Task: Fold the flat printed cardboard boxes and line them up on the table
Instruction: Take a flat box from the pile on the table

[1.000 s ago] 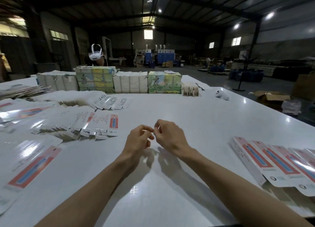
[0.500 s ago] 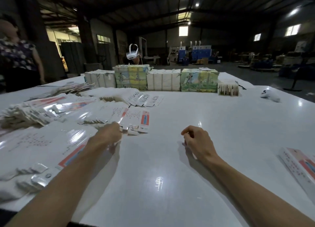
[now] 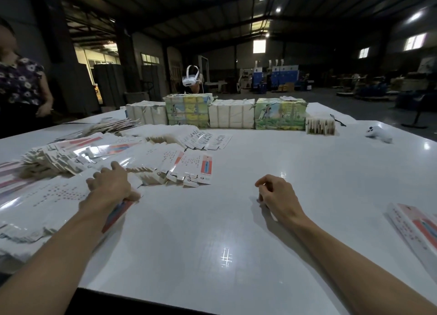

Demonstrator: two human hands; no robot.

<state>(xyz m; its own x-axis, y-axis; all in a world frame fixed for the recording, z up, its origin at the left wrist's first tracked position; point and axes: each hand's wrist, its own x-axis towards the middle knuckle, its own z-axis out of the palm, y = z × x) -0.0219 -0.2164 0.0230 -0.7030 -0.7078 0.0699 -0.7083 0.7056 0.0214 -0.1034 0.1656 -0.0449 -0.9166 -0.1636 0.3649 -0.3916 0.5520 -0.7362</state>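
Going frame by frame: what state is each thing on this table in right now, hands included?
Flat boxes: unfolded, fanned in overlapping piles.
Left hand: fingers spread, pressing on the nearest pile.
Right hand: loosely curled, empty, resting on the table.
Right-edge box: looks folded, lying down.
Bundles: standing in a row at the far edge.
Controller: lying untouched.

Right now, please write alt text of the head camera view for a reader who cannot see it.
A person's left hand lies flat on a spread pile of flat printed boxes on a white table; the right hand rests nearby, loosely curled and empty. Bundled stacks line the far edge.
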